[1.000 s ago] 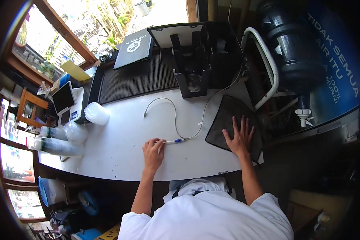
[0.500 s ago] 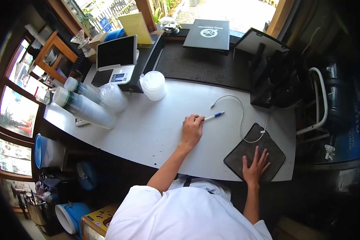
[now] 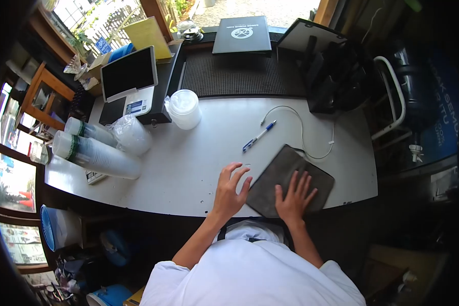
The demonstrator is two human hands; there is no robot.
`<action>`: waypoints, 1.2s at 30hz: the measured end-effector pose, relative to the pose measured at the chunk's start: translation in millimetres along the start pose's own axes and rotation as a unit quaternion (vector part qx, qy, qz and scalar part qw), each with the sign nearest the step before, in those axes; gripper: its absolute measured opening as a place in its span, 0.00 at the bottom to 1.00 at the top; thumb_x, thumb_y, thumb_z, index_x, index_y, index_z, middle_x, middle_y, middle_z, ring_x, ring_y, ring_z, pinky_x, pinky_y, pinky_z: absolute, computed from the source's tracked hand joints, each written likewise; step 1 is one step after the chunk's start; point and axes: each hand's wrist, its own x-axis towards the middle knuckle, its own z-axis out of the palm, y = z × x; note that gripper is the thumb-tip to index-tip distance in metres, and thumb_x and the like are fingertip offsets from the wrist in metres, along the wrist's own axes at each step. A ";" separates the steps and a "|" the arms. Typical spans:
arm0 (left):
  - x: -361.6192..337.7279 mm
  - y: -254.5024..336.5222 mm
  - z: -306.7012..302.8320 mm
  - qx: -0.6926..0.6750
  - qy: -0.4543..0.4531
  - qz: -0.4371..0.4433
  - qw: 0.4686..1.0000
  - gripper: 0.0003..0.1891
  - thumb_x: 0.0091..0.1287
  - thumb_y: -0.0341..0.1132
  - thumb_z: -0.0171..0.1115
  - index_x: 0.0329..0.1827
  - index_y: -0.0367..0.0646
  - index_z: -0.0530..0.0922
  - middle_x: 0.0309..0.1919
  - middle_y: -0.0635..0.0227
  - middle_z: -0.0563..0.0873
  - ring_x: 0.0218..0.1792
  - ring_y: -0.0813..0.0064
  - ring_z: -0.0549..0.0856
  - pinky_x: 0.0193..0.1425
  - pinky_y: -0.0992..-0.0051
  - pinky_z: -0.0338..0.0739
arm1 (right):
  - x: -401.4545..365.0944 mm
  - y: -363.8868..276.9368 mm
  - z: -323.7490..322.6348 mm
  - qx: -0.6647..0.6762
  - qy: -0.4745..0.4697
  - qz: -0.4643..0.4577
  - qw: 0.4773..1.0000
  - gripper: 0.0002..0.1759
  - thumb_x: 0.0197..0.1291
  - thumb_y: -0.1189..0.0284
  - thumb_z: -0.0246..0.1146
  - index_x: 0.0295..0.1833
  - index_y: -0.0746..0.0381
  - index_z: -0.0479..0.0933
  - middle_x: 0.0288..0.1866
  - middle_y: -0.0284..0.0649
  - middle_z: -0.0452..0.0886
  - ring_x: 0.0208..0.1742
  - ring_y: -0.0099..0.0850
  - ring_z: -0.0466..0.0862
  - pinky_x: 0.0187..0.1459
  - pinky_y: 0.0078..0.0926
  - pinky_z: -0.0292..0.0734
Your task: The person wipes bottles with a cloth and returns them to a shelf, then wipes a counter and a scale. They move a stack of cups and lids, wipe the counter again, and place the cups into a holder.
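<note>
Blue banner (image 3: 444,109) reads "SEMU" and "ITU" — lettering on the black folder (image 3: 241,36) is too small.

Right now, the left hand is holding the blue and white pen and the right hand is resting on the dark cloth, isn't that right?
Not quite: the left hand isn't holding the blue and white pen. The head view shows the pen lying on the white table. The right hand is resting on the dark cloth.
</note>
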 end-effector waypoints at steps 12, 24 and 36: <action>-47.3 -61.6 -48.2 0.212 -0.137 -0.029 0.967 0.34 0.66 0.54 0.64 0.71 0.49 0.68 0.77 0.47 0.56 0.79 0.47 0.53 0.79 0.47 0.45 | 73.4 -17.6 -36.3 0.368 -0.114 -0.198 0.902 0.22 0.59 0.77 0.61 0.61 0.60 0.78 0.64 0.42 0.78 0.66 0.44 0.76 0.63 0.39 0.73; -51.0 -55.9 -21.4 0.330 -0.091 -0.060 0.938 0.44 0.64 0.68 0.56 0.79 0.54 0.60 0.78 0.42 0.52 0.80 0.45 0.48 0.77 0.38 0.34 | 163.6 -63.3 35.9 0.079 0.071 -0.295 0.950 0.09 0.63 0.71 0.57 0.47 0.55 0.79 0.55 0.36 0.77 0.62 0.34 0.72 0.58 0.43 0.62; -36.5 -80.8 -67.6 0.368 -0.053 -0.203 0.906 0.46 0.62 0.70 0.56 0.80 0.58 0.58 0.80 0.48 0.49 0.81 0.52 0.46 0.80 0.45 0.32 | 310.8 -189.0 4.9 0.150 -0.019 -0.293 0.944 0.08 0.67 0.68 0.60 0.45 0.59 0.79 0.44 0.40 0.81 0.52 0.39 0.80 0.53 0.41 0.74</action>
